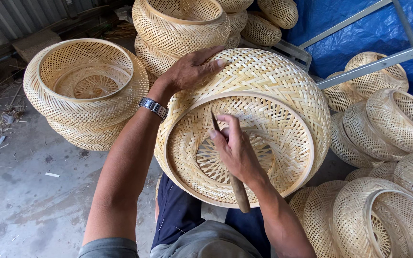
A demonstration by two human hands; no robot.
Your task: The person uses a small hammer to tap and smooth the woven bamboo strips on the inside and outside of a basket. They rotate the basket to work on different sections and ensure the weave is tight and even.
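Fingers of the left hand (192, 70) lie spread flat, unclenched, on the outer wall of the woven bamboo basket (264, 76) resting tilted on the lap. The right hand (235, 150), wrist bent inside the basket's mouth, grips a wooden-handled tool (239, 191), tip against the weave.
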